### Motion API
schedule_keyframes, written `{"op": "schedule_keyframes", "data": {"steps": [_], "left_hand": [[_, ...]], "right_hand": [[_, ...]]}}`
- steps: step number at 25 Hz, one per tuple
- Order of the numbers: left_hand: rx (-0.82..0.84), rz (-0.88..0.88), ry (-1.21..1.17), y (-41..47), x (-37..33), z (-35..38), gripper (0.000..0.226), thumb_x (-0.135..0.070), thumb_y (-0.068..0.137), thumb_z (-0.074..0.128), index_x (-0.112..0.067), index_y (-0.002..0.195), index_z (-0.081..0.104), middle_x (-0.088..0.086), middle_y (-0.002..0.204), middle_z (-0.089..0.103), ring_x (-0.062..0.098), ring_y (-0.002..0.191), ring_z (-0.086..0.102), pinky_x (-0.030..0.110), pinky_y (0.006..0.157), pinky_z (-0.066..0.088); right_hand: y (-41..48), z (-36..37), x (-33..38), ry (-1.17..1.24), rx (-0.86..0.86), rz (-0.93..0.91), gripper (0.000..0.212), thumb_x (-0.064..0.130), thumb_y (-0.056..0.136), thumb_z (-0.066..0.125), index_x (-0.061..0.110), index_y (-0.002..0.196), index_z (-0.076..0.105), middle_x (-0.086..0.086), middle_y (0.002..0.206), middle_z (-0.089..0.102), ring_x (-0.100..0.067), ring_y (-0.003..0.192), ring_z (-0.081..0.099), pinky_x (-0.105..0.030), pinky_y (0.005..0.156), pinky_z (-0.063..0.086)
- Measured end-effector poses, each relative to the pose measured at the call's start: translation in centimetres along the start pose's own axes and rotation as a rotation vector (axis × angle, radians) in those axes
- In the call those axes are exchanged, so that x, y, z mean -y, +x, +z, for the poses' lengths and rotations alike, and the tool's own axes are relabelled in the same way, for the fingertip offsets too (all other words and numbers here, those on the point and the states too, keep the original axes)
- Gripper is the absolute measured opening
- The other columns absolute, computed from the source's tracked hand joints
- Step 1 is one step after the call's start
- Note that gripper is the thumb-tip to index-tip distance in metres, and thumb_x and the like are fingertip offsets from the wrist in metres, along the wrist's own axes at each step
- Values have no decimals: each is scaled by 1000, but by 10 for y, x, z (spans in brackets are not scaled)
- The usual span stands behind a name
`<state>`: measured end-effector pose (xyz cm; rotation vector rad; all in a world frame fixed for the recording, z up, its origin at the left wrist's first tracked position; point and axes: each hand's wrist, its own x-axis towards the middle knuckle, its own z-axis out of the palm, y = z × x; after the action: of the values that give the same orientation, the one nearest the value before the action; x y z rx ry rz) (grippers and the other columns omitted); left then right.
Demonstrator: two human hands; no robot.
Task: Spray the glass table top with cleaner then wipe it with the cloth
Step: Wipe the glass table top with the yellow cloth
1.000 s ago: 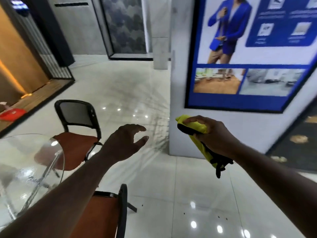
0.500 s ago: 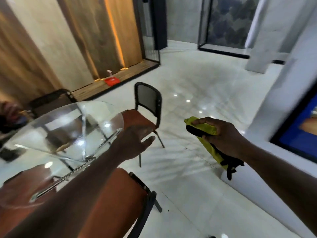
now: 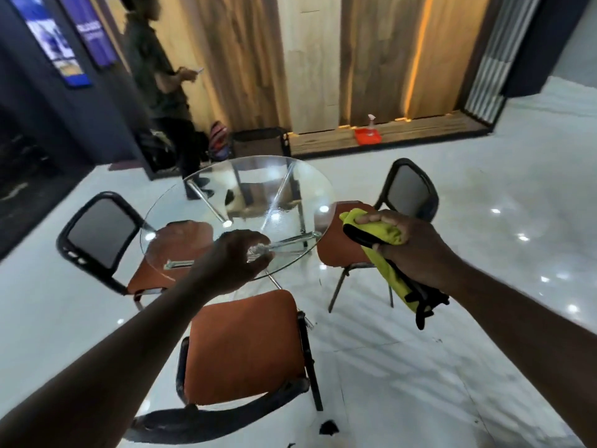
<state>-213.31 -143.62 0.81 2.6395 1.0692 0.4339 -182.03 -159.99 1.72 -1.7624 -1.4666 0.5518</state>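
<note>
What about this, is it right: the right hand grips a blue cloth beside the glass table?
Not quite: the head view shows the cloth is yellow with black edging, not blue. The right hand does grip it beside the glass table.

A single wide-angle head-worn view looks forward and down from above onto the nearby glass table [image 3: 258,176].

Both bare arms reach forward. The left hand [image 3: 232,260] hangs palm down over the near edge of the glass table [image 3: 258,176], fingers loosely curled, holding nothing. The right hand [image 3: 412,247], off the table's right edge, is fisted round a yellow cloth [image 3: 386,233].
</note>
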Motion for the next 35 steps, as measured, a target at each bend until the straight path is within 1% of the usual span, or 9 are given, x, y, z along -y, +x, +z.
{"op": "schedule_keyframes", "data": {"steps": [2, 7, 12, 17, 20, 23, 26, 30, 35], "left_hand": [[-35, -72, 14, 16, 17, 5, 45, -53, 96, 64, -17, 121, 72, 3, 118, 75, 14, 101, 69, 30, 86, 56], [11, -286, -53, 61, 73, 43, 40, -51, 96, 66, -21, 121, 72, 2, 115, 75, 13, 104, 69, 33, 93, 56], [-67, -416, -87, 108, 103, 70, 34, -43, 96, 70, -21, 121, 73, 1, 114, 74, 9, 100, 64, 28, 89, 48], [-48, -620, -152, 123, 125, 111, 26, -25, 92, 66, -26, 117, 73, -1, 117, 75, 16, 97, 70, 39, 94, 58], [-62, -745, -142, 120, 126, 132, 31, -29, 92, 64, -25, 122, 71, 1, 123, 74, 19, 110, 70, 41, 97, 57], [-48, -942, -143, 127, 116, 159, 38, -27, 95, 70, -19, 132, 66, 7, 133, 69, 22, 118, 66, 32, 95, 52], [71, -1123, -166, 142, 114, 190, 58, -31, 96, 69, -17, 149, 50, 6, 156, 50, 26, 138, 52, 39, 108, 48], [221, -1246, -158, 144, 129, 230, 86, -36, 96, 67, -19, 165, 19, 2, 174, 13, 26, 159, 17, 51, 124, 30], [250, -1297, -117, 138, 169, 269, 96, -22, 95, 61, -15, 166, -3, 3, 174, -14, 20, 160, -10, 46, 130, 10]], "right_hand": [[44, 5, -18, -2, 43, -48, 58, 2, 90, 74, 46, 128, 72, 19, 143, 64, 11, 127, 58, -14, 107, 44], [137, 30, -63, 47, 150, 25, 56, 4, 91, 78, 51, 121, 73, 17, 129, 74, -6, 118, 69, -25, 101, 53], [210, 47, -93, 35, 277, 34, 51, 9, 94, 78, 53, 119, 72, 29, 119, 71, 11, 109, 65, -8, 87, 47], [298, 90, -124, -7, 481, -58, 56, 8, 91, 79, 55, 119, 70, 12, 137, 68, -10, 126, 64, -24, 104, 48], [345, 124, -143, -56, 595, -148, 62, 14, 90, 77, 67, 119, 62, 5, 138, 62, -17, 132, 60, -41, 116, 48], [389, 151, -157, -120, 760, -228, 62, 14, 93, 74, 66, 123, 61, 6, 134, 54, -12, 125, 56, -26, 110, 42], [422, 186, -163, -195, 847, -397, 60, 15, 94, 72, 59, 132, 59, 10, 127, 45, -16, 120, 57, -35, 101, 51], [431, 253, -159, -331, 852, -710, 57, 25, 94, 72, 52, 143, 58, 2, 141, 46, -25, 126, 54, -43, 82, 58], [437, 318, -209, -452, 931, -1081, 55, 48, 102, 61, 41, 156, 52, -7, 167, 42, -34, 144, 52, -50, 101, 52]]}}
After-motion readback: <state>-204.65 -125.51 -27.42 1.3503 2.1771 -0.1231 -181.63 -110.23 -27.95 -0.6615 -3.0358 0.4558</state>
